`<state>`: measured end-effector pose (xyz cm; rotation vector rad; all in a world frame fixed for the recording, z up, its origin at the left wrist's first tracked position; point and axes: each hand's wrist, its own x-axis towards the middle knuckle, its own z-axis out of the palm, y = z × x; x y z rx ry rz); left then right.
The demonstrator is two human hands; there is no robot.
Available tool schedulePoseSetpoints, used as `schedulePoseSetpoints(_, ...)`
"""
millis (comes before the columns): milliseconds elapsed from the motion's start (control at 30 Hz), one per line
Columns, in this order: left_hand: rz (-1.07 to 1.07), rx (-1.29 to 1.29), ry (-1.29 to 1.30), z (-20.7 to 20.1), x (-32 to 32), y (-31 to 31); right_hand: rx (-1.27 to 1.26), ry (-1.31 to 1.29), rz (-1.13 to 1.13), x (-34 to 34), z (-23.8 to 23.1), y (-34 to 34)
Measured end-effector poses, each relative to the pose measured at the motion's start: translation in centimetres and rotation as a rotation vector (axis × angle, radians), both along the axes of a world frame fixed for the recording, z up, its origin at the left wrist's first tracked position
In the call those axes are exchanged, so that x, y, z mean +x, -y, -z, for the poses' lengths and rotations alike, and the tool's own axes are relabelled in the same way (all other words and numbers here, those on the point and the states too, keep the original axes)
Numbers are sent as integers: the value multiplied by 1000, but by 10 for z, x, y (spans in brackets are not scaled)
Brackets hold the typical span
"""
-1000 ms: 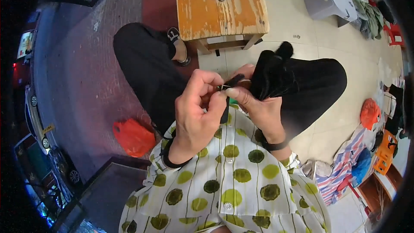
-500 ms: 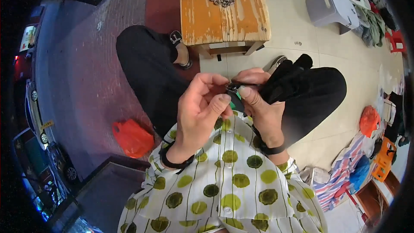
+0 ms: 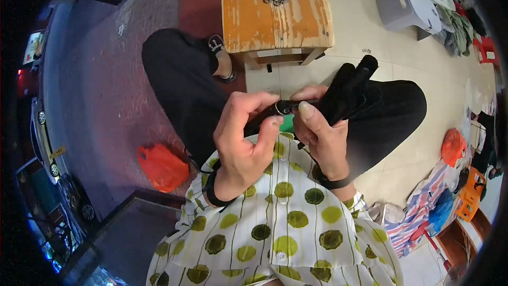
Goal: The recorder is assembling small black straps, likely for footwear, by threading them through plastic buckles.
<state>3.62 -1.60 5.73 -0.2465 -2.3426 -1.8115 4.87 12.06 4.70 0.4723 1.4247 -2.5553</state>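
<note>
The shirt is patterned with olive, lime and dark green dots on white, crossed by thin dark lines. Black is shown by the held fabric, the trousers and the wristband. The wooden stool is coloured orange-brown (pale, patchy streaks are left on its top). Grey is seen on the plastic stool, red on the bag, orange on the plastic chair. The sheet is striped in red, white and blue; the floor tiles are tinted cream.

Right hand holding black cloth, left hand near ring
</note>
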Motion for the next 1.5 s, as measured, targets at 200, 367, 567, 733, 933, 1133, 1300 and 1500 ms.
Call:
schedulePoseSetpoints(200, 56, -132, -135, -1, -1, 5, 35, -120, 38, 0, 1, -2)
schedulePoseSetpoints(367, 269, 306, 629, -12, -3, 12, 105, -3, 1, -6, 0, -6)
schedulePoseSetpoints(567, 259, 98, 127, 8, 6, -1, -95, 116, 20, -9, -7, -5)
schedulePoseSetpoints(733, 375, 259, 146, 15, 4, 4, -165, 112, -42, -8, -8, -8)
schedulePoseSetpoints(933, 369, 247, -80, 14, 4, 1, -412, 112, -83, -5, -4, -9)
schedulePoseSetpoints(1133, 331, 148, -197, 11, 5, 0, -485, 122, -101, -8, -9, -7)
schedulePoseSetpoints(1300, 318, 289, -105, 12, 8, -4, -512, 86, -104, -7, -6, -7)
schedulePoseSetpoints(1500, 307, 383, 11, 12, 8, -3, -336, 117, -93, -7, -10, -3)
